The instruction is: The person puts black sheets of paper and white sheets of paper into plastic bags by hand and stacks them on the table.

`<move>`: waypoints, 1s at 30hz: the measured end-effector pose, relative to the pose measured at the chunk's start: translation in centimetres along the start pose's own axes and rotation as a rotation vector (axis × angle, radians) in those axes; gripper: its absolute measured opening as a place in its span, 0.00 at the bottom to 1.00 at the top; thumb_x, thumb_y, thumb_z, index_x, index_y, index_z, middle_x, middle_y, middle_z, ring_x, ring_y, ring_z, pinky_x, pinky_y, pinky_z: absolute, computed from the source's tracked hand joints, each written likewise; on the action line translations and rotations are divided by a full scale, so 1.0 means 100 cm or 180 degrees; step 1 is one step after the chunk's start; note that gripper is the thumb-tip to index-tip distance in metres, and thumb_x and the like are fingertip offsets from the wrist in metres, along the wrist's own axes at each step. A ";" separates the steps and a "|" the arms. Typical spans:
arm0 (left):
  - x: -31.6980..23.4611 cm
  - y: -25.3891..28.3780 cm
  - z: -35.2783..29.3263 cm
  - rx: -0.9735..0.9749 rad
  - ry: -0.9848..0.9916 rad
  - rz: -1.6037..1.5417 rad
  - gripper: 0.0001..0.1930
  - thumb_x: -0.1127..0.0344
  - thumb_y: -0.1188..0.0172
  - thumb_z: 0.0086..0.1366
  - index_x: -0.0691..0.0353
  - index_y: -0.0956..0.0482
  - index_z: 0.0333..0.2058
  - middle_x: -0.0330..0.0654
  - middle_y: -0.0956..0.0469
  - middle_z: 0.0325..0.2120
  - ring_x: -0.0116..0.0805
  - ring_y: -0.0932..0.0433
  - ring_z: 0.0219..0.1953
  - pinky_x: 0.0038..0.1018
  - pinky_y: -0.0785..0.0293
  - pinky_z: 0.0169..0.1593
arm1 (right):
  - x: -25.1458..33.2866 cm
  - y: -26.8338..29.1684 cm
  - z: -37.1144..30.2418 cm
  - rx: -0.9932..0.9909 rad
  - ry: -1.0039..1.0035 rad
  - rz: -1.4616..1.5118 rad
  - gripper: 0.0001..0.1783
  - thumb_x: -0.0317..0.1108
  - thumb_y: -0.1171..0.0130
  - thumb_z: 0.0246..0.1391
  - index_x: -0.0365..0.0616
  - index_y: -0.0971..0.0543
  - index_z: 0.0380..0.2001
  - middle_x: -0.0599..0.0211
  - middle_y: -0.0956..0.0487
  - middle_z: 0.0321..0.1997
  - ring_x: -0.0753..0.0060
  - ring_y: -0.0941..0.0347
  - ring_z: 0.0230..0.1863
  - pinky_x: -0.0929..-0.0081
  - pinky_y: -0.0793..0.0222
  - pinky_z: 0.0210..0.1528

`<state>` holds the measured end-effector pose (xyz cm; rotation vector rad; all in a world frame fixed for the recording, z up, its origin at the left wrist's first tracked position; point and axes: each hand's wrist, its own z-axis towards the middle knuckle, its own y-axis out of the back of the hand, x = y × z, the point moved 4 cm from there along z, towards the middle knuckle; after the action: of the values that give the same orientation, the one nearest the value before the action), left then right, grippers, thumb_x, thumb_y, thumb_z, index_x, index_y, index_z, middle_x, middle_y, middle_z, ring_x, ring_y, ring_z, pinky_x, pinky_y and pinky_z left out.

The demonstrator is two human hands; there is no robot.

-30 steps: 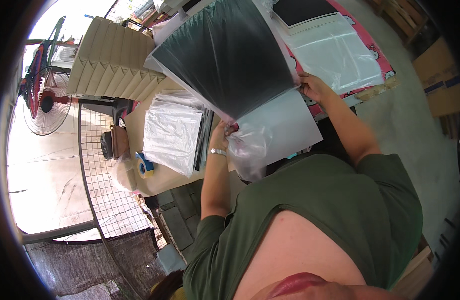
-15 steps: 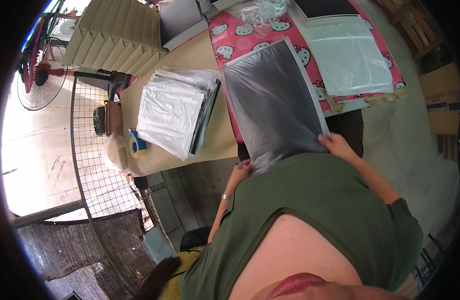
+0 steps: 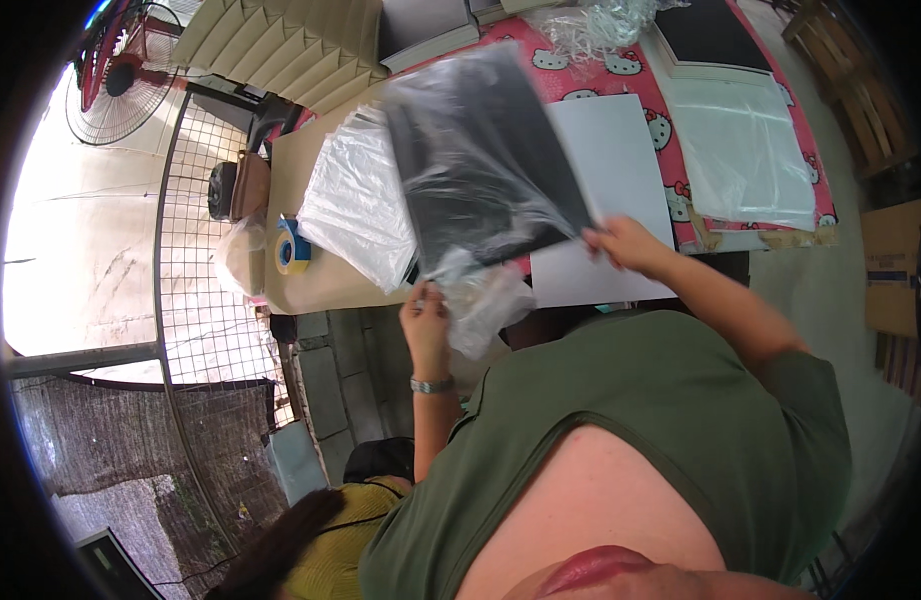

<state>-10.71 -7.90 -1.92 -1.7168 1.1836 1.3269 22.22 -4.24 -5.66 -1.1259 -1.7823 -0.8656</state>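
Observation:
A flat black sheet or board in a clear plastic bag (image 3: 486, 160) is held up at a tilt over the table. My left hand (image 3: 426, 318) is closed at its lower left corner, by the crumpled loose end of the plastic. At the lower right corner my right hand (image 3: 626, 245) pinches the edge. Partly beneath it lies a plain white sheet or board (image 3: 618, 165). The bagged piece overlaps a pile of similar plastic-wrapped flat pieces (image 3: 351, 195) on the left. Whether it touches the pile, I cannot tell.
A blue-and-yellow tape roll (image 3: 292, 248) sits at the tan table's left edge. Clear plastic bags (image 3: 746, 150) lie on the pink cloth (image 3: 816, 170) at right, near a black-topped stack (image 3: 711, 38). Folded tan card (image 3: 281, 45) stands behind. Another person (image 3: 331, 545) is at lower left.
Both hands have lifted the bagged black piece up and leftward, off the white sheet and over the wrapped pile. Its loose plastic end now hangs below, beside my left hand.

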 end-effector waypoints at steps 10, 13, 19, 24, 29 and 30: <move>0.021 0.095 0.093 -0.1456 -0.0076 0.0076 0.08 0.66 0.48 0.63 0.65 0.28 0.35 0.36 0.28 0.22 0.20 0.37 0.18 0.18 0.41 0.20 | 0.104 -0.110 0.238 0.0500 -0.0230 0.0035 0.23 0.47 0.50 0.55 0.36 0.24 0.20 0.58 0.24 0.22 0.66 0.26 0.27 0.71 0.32 0.32; 0.016 0.106 0.076 -0.1903 -0.0626 0.0226 0.11 0.66 0.47 0.62 0.67 0.29 0.40 0.39 0.26 0.29 0.22 0.33 0.24 0.18 0.37 0.26 | 0.106 -0.101 0.225 0.0243 0.0270 -0.1587 0.27 0.54 0.47 0.51 0.35 0.24 0.19 0.52 0.23 0.25 0.59 0.25 0.30 0.66 0.31 0.34; -0.080 -0.026 0.015 0.0518 -0.1208 -0.0578 0.18 0.74 0.44 0.58 0.68 0.32 0.48 0.46 0.28 0.42 0.32 0.31 0.46 0.25 0.34 0.48 | 0.149 -0.095 0.103 0.0085 0.2867 -0.0584 0.46 0.51 0.41 0.47 0.33 0.48 0.59 0.53 0.23 0.37 0.55 0.25 0.38 0.62 0.32 0.44; -0.111 -0.102 0.005 0.1917 -0.1095 -0.1410 0.28 0.83 0.51 0.52 0.66 0.38 0.54 0.54 0.38 0.55 0.43 0.38 0.57 0.36 0.44 0.61 | 0.154 -0.038 0.045 0.1691 0.1527 0.0618 0.34 0.29 0.41 0.49 0.39 0.41 0.59 0.65 0.24 0.34 0.74 0.28 0.38 0.74 0.33 0.45; -0.112 -0.154 -0.007 0.2520 -0.0635 -0.1796 0.31 0.86 0.51 0.51 0.68 0.42 0.57 0.53 0.40 0.57 0.43 0.44 0.61 0.36 0.47 0.62 | 0.147 0.011 0.016 0.0638 0.1860 0.0859 0.22 0.30 0.41 0.50 0.40 0.31 0.49 0.71 0.26 0.30 0.82 0.32 0.35 0.83 0.36 0.40; -0.111 -0.163 -0.010 0.2370 -0.0527 -0.1739 0.29 0.86 0.50 0.52 0.71 0.41 0.56 0.53 0.35 0.53 0.39 0.36 0.56 0.32 0.39 0.58 | 0.143 0.015 0.017 0.0258 0.1936 0.0682 0.16 0.31 0.41 0.50 0.40 0.28 0.42 0.73 0.26 0.28 0.84 0.33 0.32 0.83 0.36 0.37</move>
<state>3.92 0.22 8.58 -1.2166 0.8613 0.5703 19.60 2.76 6.71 -0.8597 -1.1638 -0.8789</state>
